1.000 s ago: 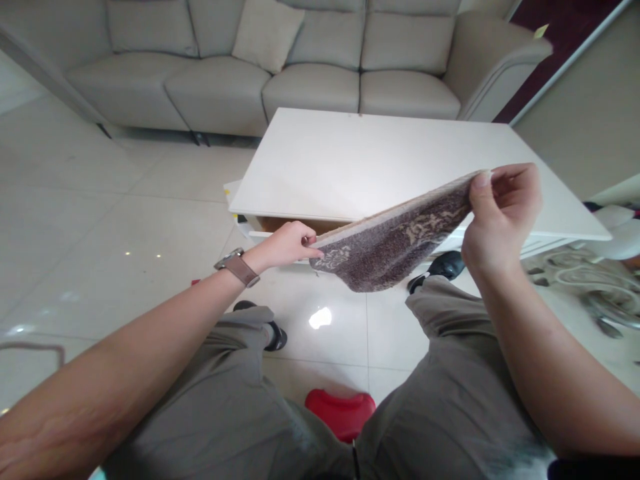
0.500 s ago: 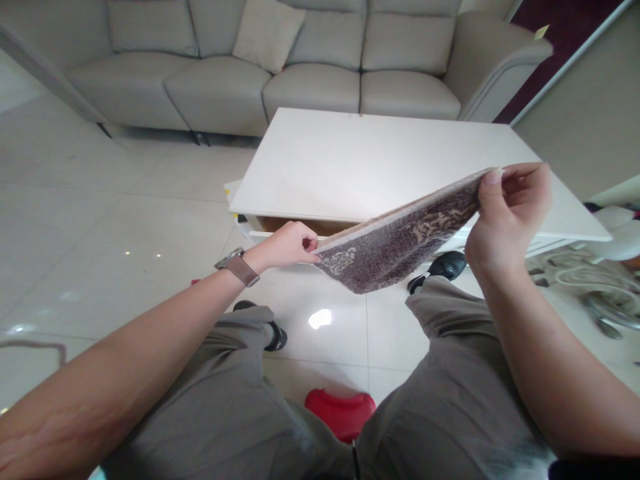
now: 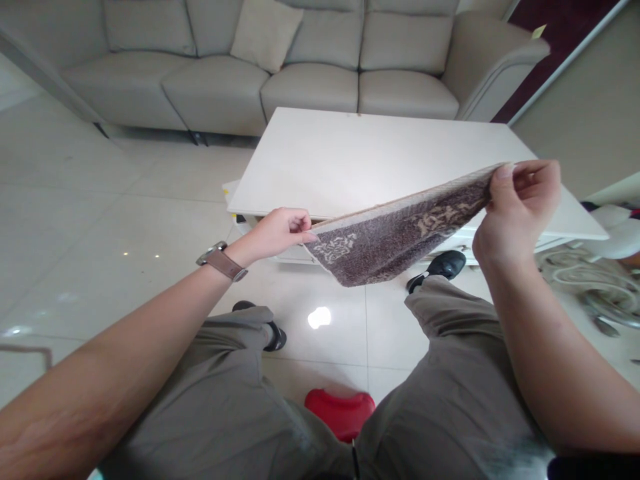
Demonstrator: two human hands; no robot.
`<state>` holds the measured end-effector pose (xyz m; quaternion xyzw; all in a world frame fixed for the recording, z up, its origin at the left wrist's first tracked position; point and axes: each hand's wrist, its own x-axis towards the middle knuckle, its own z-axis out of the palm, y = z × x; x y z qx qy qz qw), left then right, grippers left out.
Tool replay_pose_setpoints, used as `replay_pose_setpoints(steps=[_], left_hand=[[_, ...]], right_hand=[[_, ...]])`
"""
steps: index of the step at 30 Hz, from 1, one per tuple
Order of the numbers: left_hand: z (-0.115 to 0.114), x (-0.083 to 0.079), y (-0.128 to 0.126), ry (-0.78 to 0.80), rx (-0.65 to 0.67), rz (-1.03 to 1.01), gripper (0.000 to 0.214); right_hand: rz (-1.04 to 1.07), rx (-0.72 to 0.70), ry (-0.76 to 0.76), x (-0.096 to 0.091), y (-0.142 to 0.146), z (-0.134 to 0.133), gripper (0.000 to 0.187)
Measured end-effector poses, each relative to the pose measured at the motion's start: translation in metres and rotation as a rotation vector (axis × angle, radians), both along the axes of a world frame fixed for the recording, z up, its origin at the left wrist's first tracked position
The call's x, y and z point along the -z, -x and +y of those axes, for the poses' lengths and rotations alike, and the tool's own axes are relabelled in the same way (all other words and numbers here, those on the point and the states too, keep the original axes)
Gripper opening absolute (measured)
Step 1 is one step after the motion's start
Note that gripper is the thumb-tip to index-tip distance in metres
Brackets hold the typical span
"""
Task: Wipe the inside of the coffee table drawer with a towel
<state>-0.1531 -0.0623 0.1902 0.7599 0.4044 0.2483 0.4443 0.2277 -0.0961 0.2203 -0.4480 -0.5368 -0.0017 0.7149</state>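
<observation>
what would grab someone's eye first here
A small brown patterned mat hangs stretched in mid-air at the centre. The left hand pinches its lower corner and the right hand its higher one, so it slopes up to the right. Just behind it stands a white coffee table, with a beige sofa across the top of the view.

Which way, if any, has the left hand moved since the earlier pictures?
Yes: the left hand, gripping the mat, rose slightly to the table's near edge.
</observation>
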Motion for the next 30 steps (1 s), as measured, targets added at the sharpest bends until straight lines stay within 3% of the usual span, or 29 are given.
replay_pose_setpoints(steps=[6, 14, 16, 21, 23, 26, 30], left_hand=[[0.009, -0.021, 0.019, -0.163, -0.159, 0.061, 0.030], [-0.001, -0.031, 0.037, -0.103, -0.351, -0.314, 0.040], [-0.008, -0.037, 0.044, -0.099, -0.345, -0.318, 0.040], [-0.026, -0.059, 0.071, 0.127, -0.101, -0.061, 0.039], [-0.026, -0.064, 0.075, 0.144, -0.131, -0.062, 0.036], [-0.008, -0.069, 0.066, 0.120, -0.296, -0.163, 0.030], [0.049, -0.087, 0.041, -0.001, -0.450, -0.346, 0.027]], right_hand=[[-0.195, 0.011, 0.181, -0.003, -0.009, 0.000, 0.046], [-0.163, -0.256, 0.339, -0.003, 0.001, -0.005, 0.053], [-0.158, -0.361, 0.383, -0.007, -0.002, -0.011, 0.050], [-0.119, -0.772, 0.812, -0.026, -0.013, -0.036, 0.043], [-0.053, -0.819, 0.858, -0.032, -0.009, -0.040, 0.043], [0.012, -0.762, 0.789, -0.038, 0.005, -0.020, 0.044], [0.027, -0.622, 0.611, -0.053, 0.014, 0.053, 0.047]])
